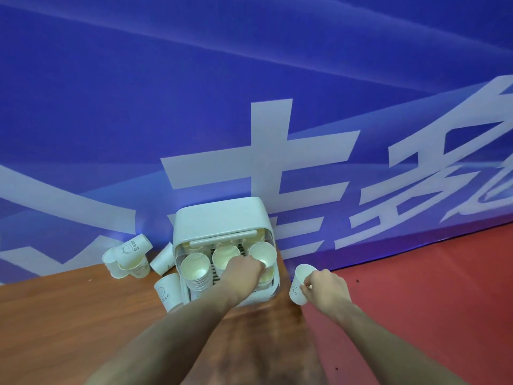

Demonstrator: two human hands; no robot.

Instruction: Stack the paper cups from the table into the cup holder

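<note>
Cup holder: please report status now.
Left hand places a cup into the cup holder. Right hand holds another cup. Loose cups remain on the table. Nothing blocking.

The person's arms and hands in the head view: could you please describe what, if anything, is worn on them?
Both arms are bare as far as the frame shows. No sleeve, glove, watch or ring is visible on the left hand or the right hand. The fingers are partly hidden, so a small ring cannot be ruled out.
</note>
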